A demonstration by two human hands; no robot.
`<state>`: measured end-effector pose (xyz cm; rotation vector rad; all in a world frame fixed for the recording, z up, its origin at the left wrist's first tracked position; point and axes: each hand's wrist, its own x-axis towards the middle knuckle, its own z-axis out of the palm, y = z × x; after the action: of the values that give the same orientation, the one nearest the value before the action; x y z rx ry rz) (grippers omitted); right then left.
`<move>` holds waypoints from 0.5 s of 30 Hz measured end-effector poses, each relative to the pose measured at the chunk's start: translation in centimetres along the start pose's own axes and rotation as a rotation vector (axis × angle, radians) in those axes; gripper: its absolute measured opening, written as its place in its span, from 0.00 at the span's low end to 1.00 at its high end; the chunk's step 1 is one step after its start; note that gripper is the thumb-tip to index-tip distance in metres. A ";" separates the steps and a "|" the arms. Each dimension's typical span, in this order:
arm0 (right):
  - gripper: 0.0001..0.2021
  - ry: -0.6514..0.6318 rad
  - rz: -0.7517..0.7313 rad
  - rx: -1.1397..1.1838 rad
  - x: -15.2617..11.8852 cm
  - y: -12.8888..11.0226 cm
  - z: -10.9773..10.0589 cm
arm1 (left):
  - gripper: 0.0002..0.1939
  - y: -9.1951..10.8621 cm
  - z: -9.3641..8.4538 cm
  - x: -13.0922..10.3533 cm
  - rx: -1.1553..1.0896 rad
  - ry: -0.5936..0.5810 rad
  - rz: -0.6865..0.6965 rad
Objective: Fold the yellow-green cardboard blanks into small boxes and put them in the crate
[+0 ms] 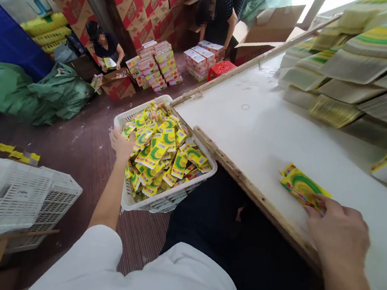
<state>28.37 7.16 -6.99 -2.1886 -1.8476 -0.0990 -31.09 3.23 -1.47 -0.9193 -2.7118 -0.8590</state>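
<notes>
Right hand [340, 229] pinches yellow-green packet [304, 181] by near end over white tabletop [232, 117], perhaps keeping print clear; left hand [123, 145] at left edge of plastic basket [213, 167], grip unclear.

1 filled white plastic basket [173, 191] at left hand [122, 145]; flat yellow-green printed packets [157, 153] in it: dozens, too piled to count. Same packets in right hand [341, 231]: at least 1. Beyond left hand: 2 dark-clad people [108, 49], 1 red plastic stool [223, 67].

glossy packets [156, 154]; plastic basket [212, 168]; rough wooden edging [242, 179].
</notes>
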 end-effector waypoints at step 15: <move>0.17 0.149 0.098 0.078 1.4 2.5 4.3 | 0.29 -4.3 8.0 9.0 -0.185 -0.256 -0.005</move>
<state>30.50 9.18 -11.22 -2.1519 -1.6349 -0.1620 -40.56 9.63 -7.27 -1.1315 -2.8843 -1.0760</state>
